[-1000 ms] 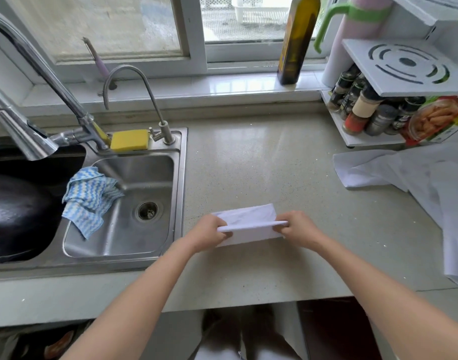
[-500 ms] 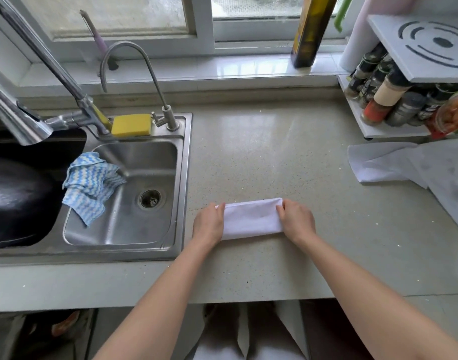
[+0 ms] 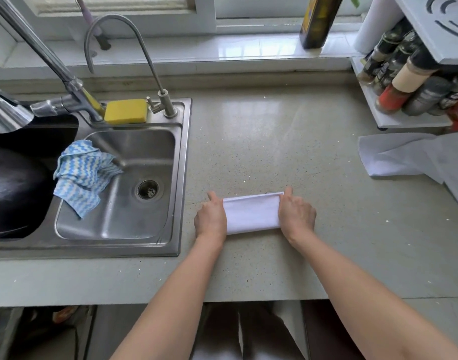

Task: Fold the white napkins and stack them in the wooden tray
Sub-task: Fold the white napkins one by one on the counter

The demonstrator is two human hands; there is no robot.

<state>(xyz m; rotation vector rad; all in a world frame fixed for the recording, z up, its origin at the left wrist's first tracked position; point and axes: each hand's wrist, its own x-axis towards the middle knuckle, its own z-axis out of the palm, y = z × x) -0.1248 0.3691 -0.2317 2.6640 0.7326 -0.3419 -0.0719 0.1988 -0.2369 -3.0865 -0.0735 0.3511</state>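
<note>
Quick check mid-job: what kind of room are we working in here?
Most likely a home kitchen: a steel sink with a tall faucet is set into the stone counter, a yellow sponge sits on its rim, and spice jars stand on a rack.

Bright daylight from the window [image 3: 113,3], countertop [image 3: 261,120] glare, wide-angle bending at edges

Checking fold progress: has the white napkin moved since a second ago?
Yes. The napkin, earlier held lifted above the counter by both hands, now lies flat on it, about as far right of the sink as before.
</note>
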